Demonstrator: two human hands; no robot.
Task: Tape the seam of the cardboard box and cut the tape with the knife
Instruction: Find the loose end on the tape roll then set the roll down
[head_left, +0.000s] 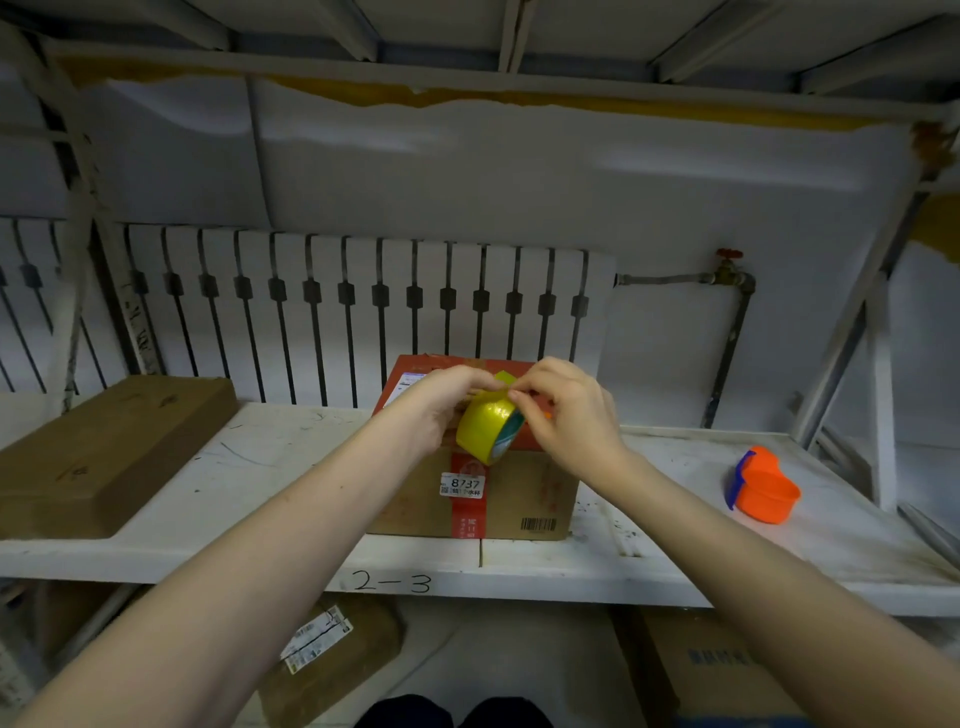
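Tape roll (488, 428) held over cardboard box (478, 467) on shelf. Left hand (441, 405) clasps roll; right hand (566, 410) fingers apparently pinch free end. Seam directly below, running away from person.

- A white metal shelf (270, 457) fills the middle of the view, scratched and dirty, with "2-3" written by hand on its front edge.
- Behind the shelf is a pale wall (519, 171) with an uneven yellow-brown band near the top.
- A white radiator (332, 312) with many vertical ribs stands against this wall.
- A grey pipe (727, 343) goes from the radiator to the right and then down, with a red valve (729, 255) on it.
- Above, the underside of an upper shelf (467, 31) shows pale beams.
- The light is dim and cold.
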